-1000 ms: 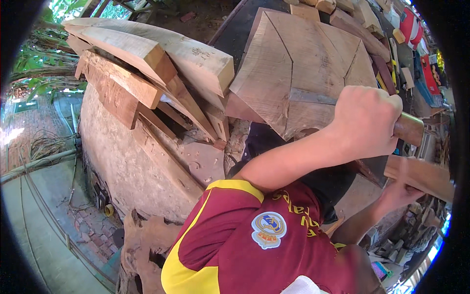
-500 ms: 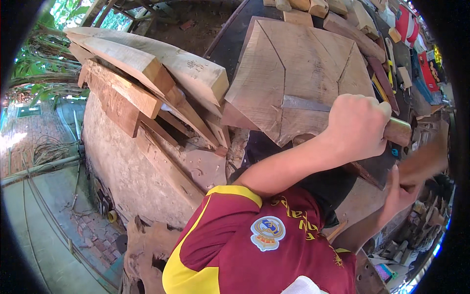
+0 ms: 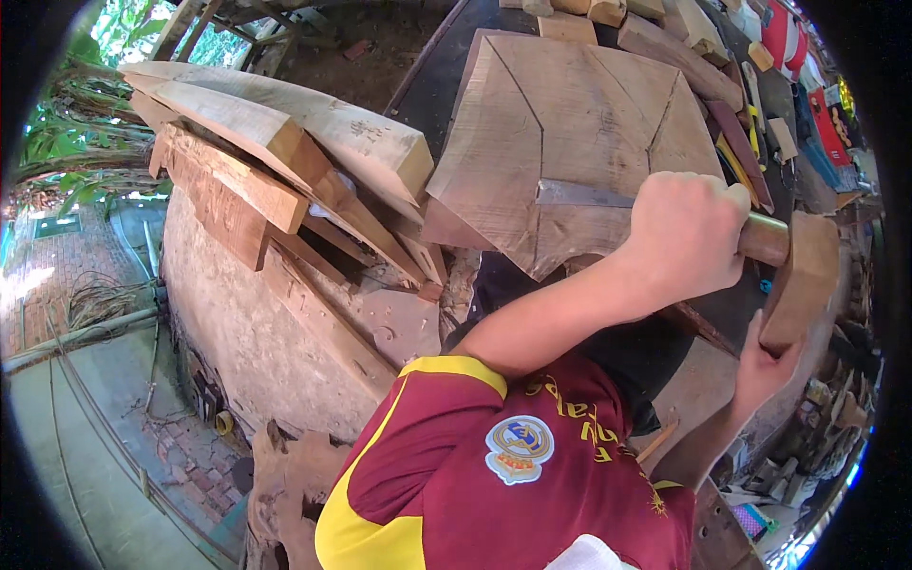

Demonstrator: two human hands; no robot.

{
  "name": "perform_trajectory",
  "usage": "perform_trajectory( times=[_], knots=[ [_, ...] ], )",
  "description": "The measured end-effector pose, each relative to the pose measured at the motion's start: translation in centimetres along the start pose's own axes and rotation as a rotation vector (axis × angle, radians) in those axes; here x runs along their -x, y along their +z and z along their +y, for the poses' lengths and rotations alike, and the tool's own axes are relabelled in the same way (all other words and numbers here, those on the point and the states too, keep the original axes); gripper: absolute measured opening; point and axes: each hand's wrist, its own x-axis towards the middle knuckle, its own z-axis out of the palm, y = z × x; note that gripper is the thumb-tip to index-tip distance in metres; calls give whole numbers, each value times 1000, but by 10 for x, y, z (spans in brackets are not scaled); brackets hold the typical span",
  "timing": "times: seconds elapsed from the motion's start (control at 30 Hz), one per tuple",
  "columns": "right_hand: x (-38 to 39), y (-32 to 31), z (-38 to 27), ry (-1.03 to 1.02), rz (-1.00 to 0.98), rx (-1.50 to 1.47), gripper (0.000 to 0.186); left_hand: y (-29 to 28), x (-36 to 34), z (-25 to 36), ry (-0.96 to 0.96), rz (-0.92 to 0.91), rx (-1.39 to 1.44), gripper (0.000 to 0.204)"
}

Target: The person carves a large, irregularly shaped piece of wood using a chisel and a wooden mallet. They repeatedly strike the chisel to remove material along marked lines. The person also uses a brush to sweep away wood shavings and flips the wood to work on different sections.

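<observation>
My left hand (image 3: 684, 237) is closed round the wooden handle (image 3: 765, 239) of a chisel, whose flat steel blade (image 3: 579, 193) lies on a thick wooden block (image 3: 484, 123) marked with dark grooved lines. My right hand (image 3: 765, 370) grips a squared wooden mallet (image 3: 798, 275), whose head is at the end of the chisel handle, touching or very close to it.
Long cut timbers (image 3: 266, 123) lean in a pile at the left on a pale stone surface (image 3: 218, 323). More wood pieces and tools (image 3: 679, 90) line the dark bench at top right. A gnarled wood piece (image 3: 290, 484) lies below; plants (image 3: 76, 133) are at far left.
My right hand has brought the mallet up and leftward to the end of the chisel handle. My left hand, chisel and block appear slightly further left, with little change between them.
</observation>
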Motion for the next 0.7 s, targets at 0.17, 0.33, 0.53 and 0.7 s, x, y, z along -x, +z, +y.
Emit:
perform_trajectory(
  times=[0.17, 0.33, 0.53, 0.7],
  knots=[
    [-11, 4, -49, 302, 86, -230, 58, -1, 2, 2, 28, -22, 28, 20],
    [-9, -3, -7, -25, -6, 174, 60, -1, 1, 1, 40, -14, 0, 20],
    [-11, 6, -25, 126, 121, -153, 59, -4, 1, 2, 13, 17, -5, 21],
    [-14, -17, -14, 250, 45, 103, 55, 1, -1, 2, 31, 2, -30, 20]
  ],
)
